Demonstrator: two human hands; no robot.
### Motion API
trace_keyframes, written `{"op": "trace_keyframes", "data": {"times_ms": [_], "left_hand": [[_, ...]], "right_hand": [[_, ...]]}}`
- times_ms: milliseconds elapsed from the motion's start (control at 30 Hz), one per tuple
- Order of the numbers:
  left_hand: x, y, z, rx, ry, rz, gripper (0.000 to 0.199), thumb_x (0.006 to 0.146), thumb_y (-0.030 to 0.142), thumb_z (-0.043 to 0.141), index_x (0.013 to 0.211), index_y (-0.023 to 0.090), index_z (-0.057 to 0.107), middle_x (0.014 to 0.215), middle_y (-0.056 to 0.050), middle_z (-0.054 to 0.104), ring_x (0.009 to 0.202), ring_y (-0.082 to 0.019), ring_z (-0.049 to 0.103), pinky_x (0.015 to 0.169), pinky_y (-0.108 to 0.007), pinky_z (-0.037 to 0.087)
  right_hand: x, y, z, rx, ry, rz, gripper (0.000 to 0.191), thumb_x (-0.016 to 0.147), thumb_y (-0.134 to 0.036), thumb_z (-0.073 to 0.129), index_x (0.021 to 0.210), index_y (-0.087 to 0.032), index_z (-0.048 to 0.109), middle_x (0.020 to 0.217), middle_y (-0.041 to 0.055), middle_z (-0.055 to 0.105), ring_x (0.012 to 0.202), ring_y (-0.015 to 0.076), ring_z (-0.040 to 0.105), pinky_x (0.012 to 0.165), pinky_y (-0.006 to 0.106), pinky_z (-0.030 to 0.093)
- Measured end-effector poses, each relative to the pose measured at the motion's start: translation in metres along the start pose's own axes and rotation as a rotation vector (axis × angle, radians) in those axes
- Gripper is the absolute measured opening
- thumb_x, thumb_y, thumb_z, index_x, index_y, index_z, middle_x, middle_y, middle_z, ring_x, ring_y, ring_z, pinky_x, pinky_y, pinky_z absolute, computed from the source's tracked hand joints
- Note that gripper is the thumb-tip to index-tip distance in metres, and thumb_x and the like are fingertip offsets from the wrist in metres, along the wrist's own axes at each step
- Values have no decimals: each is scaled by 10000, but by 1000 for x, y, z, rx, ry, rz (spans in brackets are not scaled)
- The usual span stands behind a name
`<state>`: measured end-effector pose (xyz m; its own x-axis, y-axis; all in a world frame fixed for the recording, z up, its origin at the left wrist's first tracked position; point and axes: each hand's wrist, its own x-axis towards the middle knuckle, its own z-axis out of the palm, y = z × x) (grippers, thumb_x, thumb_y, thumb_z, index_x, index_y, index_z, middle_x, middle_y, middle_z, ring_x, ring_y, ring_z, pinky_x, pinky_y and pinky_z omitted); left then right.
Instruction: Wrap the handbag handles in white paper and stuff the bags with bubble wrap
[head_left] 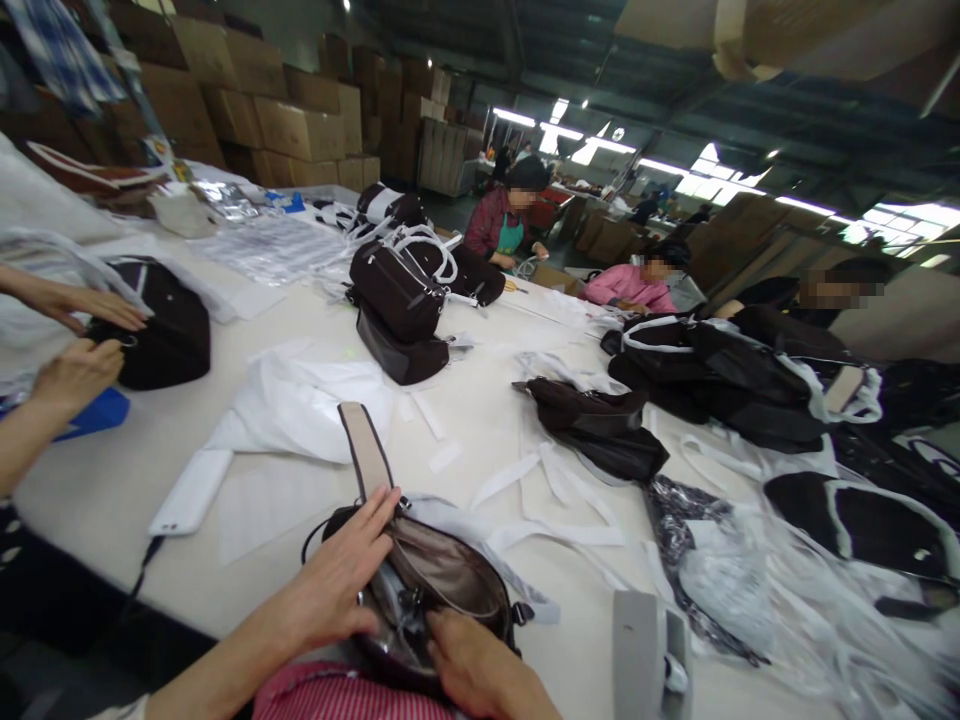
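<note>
The bag (461, 565) is touched at ten o'clock by the flattened left hand (349, 560); right hand (476, 655): grip cannot be told.

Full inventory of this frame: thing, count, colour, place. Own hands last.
Open bag: 1, dark, grey-brown lining, bottom centre
Beige strap: 1, dark-edged, at that bag's far side
Centre bags: several, dark, mid-table
Right-side bags: several, dark, piled
Corded device: 1, white, left of open bag
Wrapping sheet: white, behind device, count unclear
Loose strips: several, white, right of centre
Grey object: 1, bottom right
Cartons: many, brown, back left
Co-worker's hands: 2, bare, left edge, on a dark bag
Table: 1, white, under the work
Left hand: 1, bare, on open bag
Right hand: 1, bare, fingers inside it
</note>
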<state>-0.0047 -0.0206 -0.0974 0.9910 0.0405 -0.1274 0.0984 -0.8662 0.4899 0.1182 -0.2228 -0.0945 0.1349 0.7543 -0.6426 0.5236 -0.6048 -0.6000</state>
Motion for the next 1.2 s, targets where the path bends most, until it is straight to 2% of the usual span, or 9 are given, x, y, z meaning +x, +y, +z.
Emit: {"op": "trace_keyframes", "data": {"times_ms": [67, 133, 300, 400, 533, 767, 933, 1067, 1200], "left_hand": [[-6, 0, 2, -8, -8, -24, 534, 635, 321, 839, 1056, 147, 561, 1651, -191, 10, 1515, -325, -83, 1216, -521, 199], [-9, -1, 3, -13, -16, -51, 555, 658, 305, 812, 1117, 139, 547, 1650, -195, -11, 1512, -320, -105, 1216, -523, 191], [-7, -1, 0, -21, -18, -56, 527, 689, 269, 741, 1155, 158, 522, 1650, -186, -22, 1509, -327, -106, 1199, -557, 211], [-6, 1, -2, -27, -17, -37, 551, 676, 266, 748, 1166, 164, 518, 1653, -181, -13, 1512, -329, -88, 1196, -554, 224], [-6, 3, 0, -25, -35, -63, 565, 650, 275, 790, 1142, 159, 538, 1655, -175, -1, 1514, -326, -82, 1204, -533, 221], [-8, -1, 5, 9, -14, -114, 687, 593, 283, 838, 1197, 132, 545, 1645, -206, -4, 1510, -340, -81, 1195, -545, 239], [-6, 3, 8, 50, 9, -158, 852, 614, 362, 835, 1347, 100, 489, 1633, -228, 8, 1509, -359, -42, 1191, -545, 253], [4, 14, 12, 148, 53, -190, 857, 600, 423, 857, 1341, 133, 538, 1629, -211, 72, 1503, -397, 17, 1186, -607, 203], [16, 33, -7, 278, -51, -251, 806, 632, 468, 847, 1306, 98, 606, 1610, -228, 157, 1497, -406, 113, 1183, -566, 237]], "right_hand": [[7, 3, 7, 42, 20, 16, 632, 922, -205, 444, 1522, -65, 305, 1552, 205, 382, 1443, 267, 361, 1180, 386, 293], [12, 8, 4, 50, 49, 32, 765, 884, -175, 520, 1557, -75, 169, 1605, 180, 276, 1486, 227, 261, 1210, 350, 226], [40, 10, 3, -65, 160, 101, 776, 640, -169, 814, 1352, -54, 528, 1296, 231, 646, 1216, 353, 610, 1007, 403, 493], [64, 7, 12, -114, 263, 119, 785, 645, -300, 834, 1304, -3, 528, 1222, 274, 668, 1143, 402, 642, 954, 443, 509], [85, 1, 19, -212, 326, 81, 633, 715, -334, 758, 1251, -52, 575, 1142, 247, 709, 1064, 399, 678, 898, 444, 513], [72, 4, 6, -387, 156, -105, 383, 736, -195, 672, 1117, -186, 711, 1107, 135, 755, 1068, 328, 695, 894, 366, 527], [27, 25, 7, -545, -11, 17, 337, 590, 46, 654, 871, -84, 787, 929, 240, 766, 944, 436, 722, 819, 511, 587], [13, 26, 10, -571, -72, 124, 451, 537, 119, 642, 934, -50, 773, 969, 264, 750, 954, 447, 714, 806, 546, 595], [11, 19, -2, -543, -154, 182, 451, 547, 88, 657, 956, -65, 769, 1002, 243, 752, 986, 415, 712, 841, 515, 595]]}}
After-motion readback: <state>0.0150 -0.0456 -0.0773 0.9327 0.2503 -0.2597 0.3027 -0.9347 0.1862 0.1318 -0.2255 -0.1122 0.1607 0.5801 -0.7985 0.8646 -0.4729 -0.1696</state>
